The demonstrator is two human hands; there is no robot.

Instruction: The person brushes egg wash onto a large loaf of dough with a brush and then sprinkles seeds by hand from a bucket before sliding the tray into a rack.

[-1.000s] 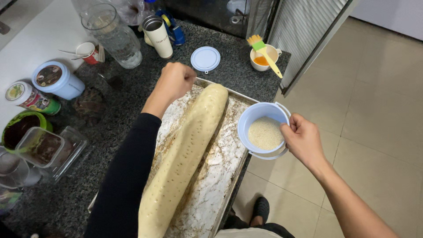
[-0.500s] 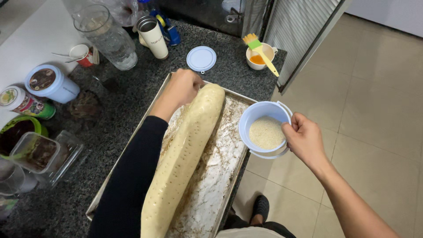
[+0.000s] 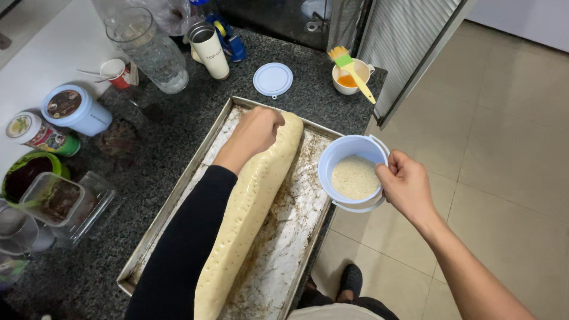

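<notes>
In the lower centre of the frame a long pale roll of raw dough, glossy and pricked with small holes (image 3: pixel 252 219), lies lengthwise on a worn rectangular metal baking tray lined with stained paper (image 3: pixel 172 210), which rests on a dark speckled granite counter (image 3: pixel 142 160). The tray's near right corner sits at the counter edge above the tiled floor, so a knock there could tip it off. Right of centre, the right hand (image 3: pixel 406 186) grips by its rim a round light-blue plastic tub holding fine pale seeds (image 3: pixel 354 173); the tub hangs partly beyond the tray, so any tilt would likely spill seeds onto the floor below. Farther up, the left hand (image 3: pixel 255 131), in a black sleeve, is loosely closed with fingertips pinched over the far end of the roll, touching or just above it; what it holds cannot be seen. Pressing there may dent the soft dough. Beyond the tray lie a round blue lid (image 3: pixel 272 79) and, in the upper right, a small white cup of orange liquid with a yellow-handled brush (image 3: pixel 349 77), near the counter's edge and easily upset by a passing sleeve.
</notes>
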